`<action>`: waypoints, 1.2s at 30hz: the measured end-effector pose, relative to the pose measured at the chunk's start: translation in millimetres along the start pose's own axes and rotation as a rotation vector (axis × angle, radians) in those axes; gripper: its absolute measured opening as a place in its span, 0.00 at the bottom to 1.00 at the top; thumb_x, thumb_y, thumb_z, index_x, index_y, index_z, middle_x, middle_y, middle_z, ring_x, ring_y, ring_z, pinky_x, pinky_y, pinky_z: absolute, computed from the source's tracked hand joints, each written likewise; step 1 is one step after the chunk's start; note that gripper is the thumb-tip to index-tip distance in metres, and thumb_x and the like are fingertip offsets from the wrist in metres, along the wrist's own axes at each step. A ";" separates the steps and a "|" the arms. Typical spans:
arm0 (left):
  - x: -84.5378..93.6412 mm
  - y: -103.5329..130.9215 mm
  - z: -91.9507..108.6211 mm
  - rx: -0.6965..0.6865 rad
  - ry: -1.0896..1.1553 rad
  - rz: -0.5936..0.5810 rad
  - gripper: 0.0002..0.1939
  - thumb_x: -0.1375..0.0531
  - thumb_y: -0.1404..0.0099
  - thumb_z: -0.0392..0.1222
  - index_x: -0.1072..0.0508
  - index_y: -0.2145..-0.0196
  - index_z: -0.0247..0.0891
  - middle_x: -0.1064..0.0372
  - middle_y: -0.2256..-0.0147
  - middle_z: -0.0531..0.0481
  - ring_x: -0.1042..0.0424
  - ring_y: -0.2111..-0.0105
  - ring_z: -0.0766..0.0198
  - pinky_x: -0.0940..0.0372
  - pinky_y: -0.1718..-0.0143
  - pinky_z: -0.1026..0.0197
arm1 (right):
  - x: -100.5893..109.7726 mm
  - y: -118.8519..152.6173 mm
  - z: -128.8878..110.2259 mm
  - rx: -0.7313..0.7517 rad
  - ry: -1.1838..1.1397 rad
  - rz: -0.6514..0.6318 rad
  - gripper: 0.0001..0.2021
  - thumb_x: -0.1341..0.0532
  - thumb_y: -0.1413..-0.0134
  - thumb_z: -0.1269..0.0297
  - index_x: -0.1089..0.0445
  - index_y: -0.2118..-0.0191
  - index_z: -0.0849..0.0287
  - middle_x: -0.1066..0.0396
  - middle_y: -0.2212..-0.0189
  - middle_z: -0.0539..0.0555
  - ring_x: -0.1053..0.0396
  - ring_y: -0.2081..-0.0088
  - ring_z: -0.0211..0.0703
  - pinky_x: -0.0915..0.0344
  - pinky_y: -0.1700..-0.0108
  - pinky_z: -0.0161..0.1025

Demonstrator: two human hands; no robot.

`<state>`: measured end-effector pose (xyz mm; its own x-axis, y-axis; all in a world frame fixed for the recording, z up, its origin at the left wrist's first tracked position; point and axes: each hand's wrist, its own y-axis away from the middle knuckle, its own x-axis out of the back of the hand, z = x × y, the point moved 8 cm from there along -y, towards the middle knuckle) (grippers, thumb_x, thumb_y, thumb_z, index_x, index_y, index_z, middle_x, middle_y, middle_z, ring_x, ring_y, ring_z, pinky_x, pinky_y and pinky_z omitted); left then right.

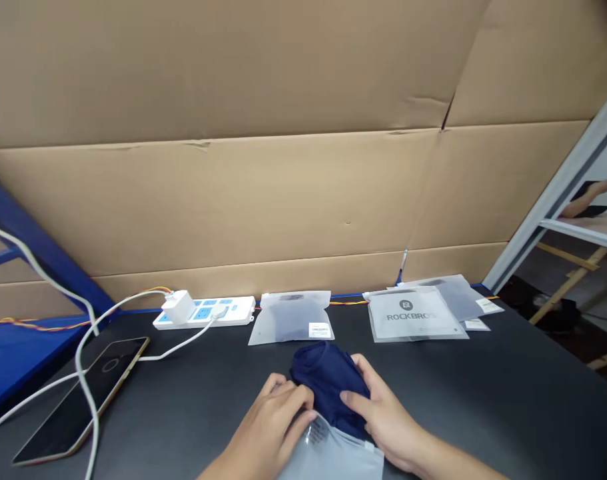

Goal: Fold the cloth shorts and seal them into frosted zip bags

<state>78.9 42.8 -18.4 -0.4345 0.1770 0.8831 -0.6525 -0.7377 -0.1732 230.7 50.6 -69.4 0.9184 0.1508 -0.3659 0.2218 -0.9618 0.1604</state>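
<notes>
A folded navy blue fabric item (323, 381) lies partly inside the mouth of a frosted zip bag (336, 457) at the bottom middle. My right hand (390, 420) grips the fabric from its right side, thumb on top. The fingers of my left hand (273, 423) are curled in at the bag's opening, pinching its left edge beside the fabric. The fabric's lower end is hidden by the bag. A white slider shows at the right of the bag's mouth.
A filled frosted bag (290, 319) with a label lies behind my hands. Several more, one a ROCKBROS bag (416, 315), lie back right. A power strip (238, 310), a phone (86, 400) and white cables are on the left. A cardboard wall (303, 200) closes the back.
</notes>
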 end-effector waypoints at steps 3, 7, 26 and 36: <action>1.0 0.8 -1.2 -0.001 0.010 -0.053 0.09 0.51 0.24 0.39 0.36 0.64 0.41 0.30 0.66 0.52 0.35 0.65 0.59 0.40 0.60 0.58 | 0.8 -0.3 -1.9 0.002 0.040 -0.015 0.13 0.36 0.47 0.66 0.37 0.56 0.52 0.30 0.62 0.47 0.33 0.60 0.41 0.37 0.54 0.38; 2.8 3.5 -10.6 0.046 0.059 -0.090 0.10 0.49 0.24 0.45 0.35 0.64 0.42 0.31 0.67 0.52 0.35 0.65 0.59 0.42 0.64 0.61 | -5.6 2.8 -2.0 -0.069 0.117 -0.141 0.13 0.37 0.48 0.67 0.37 0.56 0.53 0.32 0.62 0.46 0.35 0.62 0.40 0.37 0.58 0.36; 22.9 11.5 -9.2 0.125 0.171 -0.146 0.05 0.41 0.30 0.45 0.29 0.57 0.45 0.33 0.53 0.51 0.38 0.55 0.57 0.39 0.52 0.58 | 5.7 3.5 -18.0 -0.109 0.301 -0.218 0.14 0.32 0.49 0.62 0.29 0.56 0.53 0.30 0.62 0.47 0.32 0.58 0.44 0.38 0.54 0.38; 14.9 16.7 2.1 0.141 0.291 -0.261 0.05 0.39 0.32 0.42 0.29 0.57 0.47 0.29 0.63 0.53 0.38 0.57 0.58 0.38 0.55 0.61 | 7.6 14.5 4.9 -0.397 0.290 -0.384 0.23 0.27 0.59 0.51 0.22 0.56 0.55 0.24 0.63 0.50 0.30 0.63 0.41 0.36 0.60 0.36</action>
<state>62.9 31.8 -7.2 -0.4362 0.5320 0.7258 -0.6817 -0.7218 0.1194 239.3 36.6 -74.3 0.7881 0.5785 -0.2102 0.6077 -0.6769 0.4154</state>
